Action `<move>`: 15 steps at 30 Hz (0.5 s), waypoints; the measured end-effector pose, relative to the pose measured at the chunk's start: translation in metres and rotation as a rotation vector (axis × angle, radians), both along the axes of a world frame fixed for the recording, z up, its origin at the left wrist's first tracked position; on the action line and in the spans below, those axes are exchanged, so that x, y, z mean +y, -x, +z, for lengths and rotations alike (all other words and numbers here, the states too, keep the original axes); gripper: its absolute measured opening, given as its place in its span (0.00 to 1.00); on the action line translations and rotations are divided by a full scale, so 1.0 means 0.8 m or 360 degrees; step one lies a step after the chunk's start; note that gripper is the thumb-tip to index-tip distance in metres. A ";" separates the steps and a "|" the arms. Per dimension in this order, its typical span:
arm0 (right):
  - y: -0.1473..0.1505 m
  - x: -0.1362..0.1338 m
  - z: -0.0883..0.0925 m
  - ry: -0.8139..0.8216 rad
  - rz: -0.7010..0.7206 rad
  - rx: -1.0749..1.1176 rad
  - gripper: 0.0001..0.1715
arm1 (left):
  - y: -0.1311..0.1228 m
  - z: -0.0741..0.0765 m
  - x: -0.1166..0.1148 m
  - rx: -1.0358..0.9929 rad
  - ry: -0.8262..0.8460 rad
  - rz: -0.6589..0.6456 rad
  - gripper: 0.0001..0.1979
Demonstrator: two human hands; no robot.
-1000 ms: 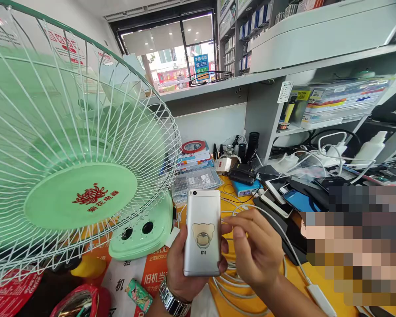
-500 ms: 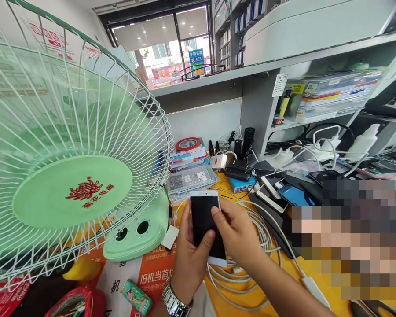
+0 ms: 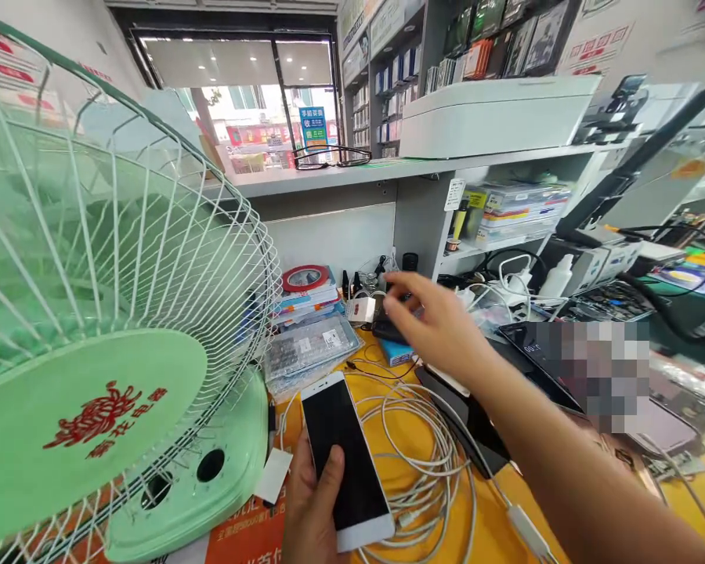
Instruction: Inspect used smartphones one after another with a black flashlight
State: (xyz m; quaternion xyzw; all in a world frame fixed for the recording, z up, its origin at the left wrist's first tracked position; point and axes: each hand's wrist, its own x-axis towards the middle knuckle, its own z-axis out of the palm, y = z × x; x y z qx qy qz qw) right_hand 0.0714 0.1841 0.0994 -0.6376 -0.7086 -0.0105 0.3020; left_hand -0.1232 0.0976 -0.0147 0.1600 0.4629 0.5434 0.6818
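In the head view, the left hand [image 3: 309,513] gripped the white phone [image 3: 354,462], its long axis slanting down rightward, nearer the wearer than the right hand [image 3: 440,325], whose loosely parted, seemingly empty fingers hung beyond it.

I'm gripping a smooth, glass-fronted phone [image 3: 357,462]; the fan [image 3: 130,352] is showing glossy plastic, the cable [image 3: 445,471] is wearing matt plastic.

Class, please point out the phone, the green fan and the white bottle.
Phone [image 3: 356,456]: head view, on its dark screen.
Green fan [image 3: 111,362]: head view, on its oval centre plate.
White bottle [image 3: 557,280]: head view, on its body.
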 end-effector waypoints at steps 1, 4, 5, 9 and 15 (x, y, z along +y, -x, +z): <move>-0.010 0.029 0.009 0.0046 -0.0086 -0.0125 0.20 | 0.001 -0.005 0.002 0.0020 -0.0004 0.0005 0.35; -0.032 0.110 0.014 0.0355 -0.0108 -0.0557 0.18 | -0.002 -0.017 0.005 0.0026 -0.0030 -0.0006 0.33; -0.036 0.131 0.012 0.0468 -0.0075 -0.0690 0.18 | -0.004 -0.020 0.005 0.0008 -0.0046 -0.0011 0.34; -0.035 0.176 0.005 0.0787 -0.0071 -0.1084 0.19 | -0.012 -0.027 0.004 -0.0070 -0.0037 -0.0049 0.36; -0.033 0.181 0.022 0.0825 -0.0043 -0.1325 0.18 | -0.014 -0.038 0.001 -0.0045 -0.0072 -0.0070 0.34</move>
